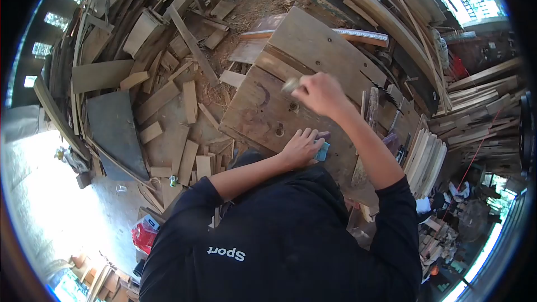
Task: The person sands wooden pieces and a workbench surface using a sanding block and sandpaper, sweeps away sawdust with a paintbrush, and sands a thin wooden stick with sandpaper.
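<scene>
My right hand is raised over the wooden workbench, its fingers closed round a small, rounded, tan object. Blur hides what kind of object that is. Lower down, near my body, my left hand is at the bench top with its fingers curled over a small purplish-brown piece. One end of this piece sticks out past the fingers. A blue-green item lies right beside that hand. Dark round holes and a reddish-brown stain mark the bench surface.
Wood offcuts litter the floor left of the bench. A long measuring rule lies past its far side. Handsaws and other tools stand along the right edge, near stacked boards. A dark panel leans at left.
</scene>
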Demonstrator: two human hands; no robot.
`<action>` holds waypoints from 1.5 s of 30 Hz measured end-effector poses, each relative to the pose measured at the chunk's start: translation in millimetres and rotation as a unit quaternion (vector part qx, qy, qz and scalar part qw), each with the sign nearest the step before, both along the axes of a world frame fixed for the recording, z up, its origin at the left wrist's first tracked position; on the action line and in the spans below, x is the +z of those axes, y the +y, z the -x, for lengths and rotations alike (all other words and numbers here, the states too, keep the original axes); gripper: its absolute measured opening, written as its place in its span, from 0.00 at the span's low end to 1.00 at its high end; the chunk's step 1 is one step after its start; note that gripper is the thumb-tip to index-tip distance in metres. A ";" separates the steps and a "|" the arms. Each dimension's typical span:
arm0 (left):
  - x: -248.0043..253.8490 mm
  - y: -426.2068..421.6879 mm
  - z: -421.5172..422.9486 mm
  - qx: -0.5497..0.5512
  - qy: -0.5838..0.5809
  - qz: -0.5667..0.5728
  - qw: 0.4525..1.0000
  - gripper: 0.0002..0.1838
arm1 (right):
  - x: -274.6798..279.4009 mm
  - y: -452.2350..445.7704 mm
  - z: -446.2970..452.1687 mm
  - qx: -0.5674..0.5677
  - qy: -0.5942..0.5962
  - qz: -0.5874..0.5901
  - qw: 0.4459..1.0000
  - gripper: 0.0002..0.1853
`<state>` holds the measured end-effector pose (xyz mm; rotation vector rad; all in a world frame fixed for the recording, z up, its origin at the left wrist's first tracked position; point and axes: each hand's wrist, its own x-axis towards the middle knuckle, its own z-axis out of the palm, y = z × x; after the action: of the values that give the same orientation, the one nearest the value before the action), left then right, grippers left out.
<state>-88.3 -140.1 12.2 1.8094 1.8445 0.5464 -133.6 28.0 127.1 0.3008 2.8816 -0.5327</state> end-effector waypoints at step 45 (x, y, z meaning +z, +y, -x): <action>-45.4 -64.5 128.9 0.283 0.104 -0.042 0.953 0.36 | -11.7 200.8 106.9 -0.120 0.078 -0.157 0.977 0.20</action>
<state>-217.2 -204.6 -33.2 1.4121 2.5389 0.6595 -240.5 228.8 115.4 0.6921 3.0983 -0.1357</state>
